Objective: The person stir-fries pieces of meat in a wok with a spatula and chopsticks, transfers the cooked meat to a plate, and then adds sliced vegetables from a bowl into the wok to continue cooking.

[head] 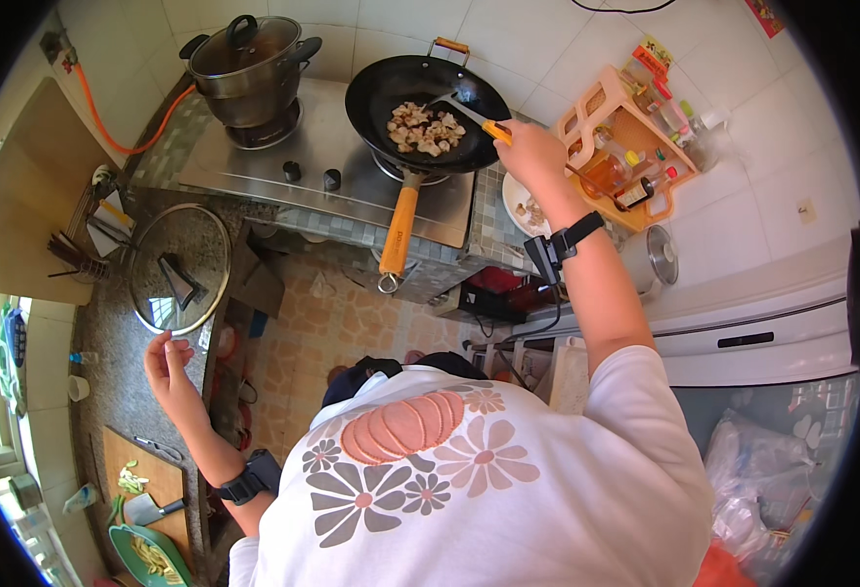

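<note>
My right hand [532,150] grips the yellow handle of a metal spatula [466,110], whose blade is in a black wok [367,103]. Browned pieces of food [426,130], perhaps meat, lie in the wok beside the blade. The wok sits on the right burner, its wooden handle [400,231] pointing towards me. My left hand [169,363] holds nothing; its fingers are loosely bent and a little apart. It is at the near rim of a glass lid [206,253] on the granite counter; I cannot tell whether the fingertips touch it.
A lidded steel pot [246,92] occupies the left burner of the gas stove [312,139]. Right of the wok are a white plate [509,192] with food bits and a spice rack [584,121] with bottles. A cleaver [149,509] lies on the cutting board [169,480] near a green basket [123,547].
</note>
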Available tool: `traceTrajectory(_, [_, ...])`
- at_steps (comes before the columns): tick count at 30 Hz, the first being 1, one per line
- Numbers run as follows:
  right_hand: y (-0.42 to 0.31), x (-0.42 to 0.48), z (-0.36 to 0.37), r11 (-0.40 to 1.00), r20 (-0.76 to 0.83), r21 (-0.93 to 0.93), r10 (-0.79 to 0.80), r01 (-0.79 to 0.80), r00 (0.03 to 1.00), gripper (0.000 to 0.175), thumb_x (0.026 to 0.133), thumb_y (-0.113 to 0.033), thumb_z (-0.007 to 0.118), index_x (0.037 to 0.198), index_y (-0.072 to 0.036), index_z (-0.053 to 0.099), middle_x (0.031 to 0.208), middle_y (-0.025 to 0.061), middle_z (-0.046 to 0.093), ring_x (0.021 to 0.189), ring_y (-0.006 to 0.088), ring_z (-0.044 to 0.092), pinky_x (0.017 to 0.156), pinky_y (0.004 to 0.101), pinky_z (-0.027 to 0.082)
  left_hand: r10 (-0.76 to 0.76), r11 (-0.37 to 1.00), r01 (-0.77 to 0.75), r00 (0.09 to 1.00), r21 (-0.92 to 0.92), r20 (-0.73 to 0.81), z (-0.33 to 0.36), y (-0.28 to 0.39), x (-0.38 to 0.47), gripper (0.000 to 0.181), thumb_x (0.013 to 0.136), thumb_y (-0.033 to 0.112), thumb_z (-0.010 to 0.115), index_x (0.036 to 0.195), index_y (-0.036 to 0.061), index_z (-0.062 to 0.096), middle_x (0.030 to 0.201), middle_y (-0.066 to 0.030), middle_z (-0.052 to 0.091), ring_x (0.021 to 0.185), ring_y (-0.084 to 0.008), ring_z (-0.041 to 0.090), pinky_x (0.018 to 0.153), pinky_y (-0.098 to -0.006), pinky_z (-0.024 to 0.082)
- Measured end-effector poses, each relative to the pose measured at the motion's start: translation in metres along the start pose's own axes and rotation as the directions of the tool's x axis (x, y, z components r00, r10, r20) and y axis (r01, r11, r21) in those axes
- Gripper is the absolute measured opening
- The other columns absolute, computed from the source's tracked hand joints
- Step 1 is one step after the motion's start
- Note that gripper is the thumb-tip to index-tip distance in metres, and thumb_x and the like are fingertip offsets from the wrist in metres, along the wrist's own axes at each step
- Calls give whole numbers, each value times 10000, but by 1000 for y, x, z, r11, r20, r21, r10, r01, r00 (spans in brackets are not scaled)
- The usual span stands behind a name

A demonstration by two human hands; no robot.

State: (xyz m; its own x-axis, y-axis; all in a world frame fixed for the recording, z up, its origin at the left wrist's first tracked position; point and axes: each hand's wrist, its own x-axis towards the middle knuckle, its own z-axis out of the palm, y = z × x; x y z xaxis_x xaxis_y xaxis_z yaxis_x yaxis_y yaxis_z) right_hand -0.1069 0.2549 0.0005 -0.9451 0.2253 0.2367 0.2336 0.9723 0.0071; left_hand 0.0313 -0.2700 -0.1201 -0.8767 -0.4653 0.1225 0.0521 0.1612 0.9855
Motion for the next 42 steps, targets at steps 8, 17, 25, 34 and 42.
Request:
traceTrajectory(8, [-2, -5, -11, 1000, -27, 13, -16, 16, 999, 283, 836, -267, 645, 1102, -177, 683, 909, 105, 700, 850, 300, 667, 725, 411, 529, 36, 999, -37, 999, 28, 16, -3, 1, -1, 136, 978, 168, 537, 965, 35, 564, 768, -3, 504, 681, -69, 471, 631, -217, 412])
traceTrajectory(17, [8, -7, -26, 997, 46, -61, -40, 43, 998, 273, 835, -271, 642, 1090, -187, 690, 925, 94, 704, 855, 289, 670, 723, 404, 530, -10, 993, 21, 995, 113, -96, 0, 1, -4, 397, 961, 224, 592, 680, 125, 330, 621, 44, 316, 548, -52, 313, 502, -222, 281])
traceTrajectory(25, [5, -9, -32, 989, 17, -98, -114, 115, 993, 241, 821, -260, 644, 1036, -169, 700, 873, 93, 703, 836, 291, 670, 715, 403, 528, 27, 990, -19, 998, 137, -58, 5, 7, -10, 409, 961, 220, 592, 667, 127, 324, 603, 47, 314, 539, -46, 304, 493, -225, 263])
traceTrajectory(34, [-18, -10, -29, 993, 0, -17, -113, 113, 994, 205, 819, -237, 631, 995, -162, 704, 865, 98, 699, 836, 292, 669, 699, 415, 527, 3, 992, 3, 999, 127, -52, 0, 7, -12, 410, 957, 222, 597, 668, 121, 324, 606, 43, 323, 540, -45, 319, 496, -220, 271])
traceTrajectory(42, [-12, 5, -8, 993, -52, -53, -109, 106, 993, 188, 819, -237, 628, 976, -166, 703, 864, 91, 695, 838, 297, 670, 696, 421, 530, 7, 994, -4, 1000, 110, -30, -3, 6, -11, 413, 958, 221, 596, 664, 121, 324, 607, 42, 325, 540, -48, 318, 496, -220, 275])
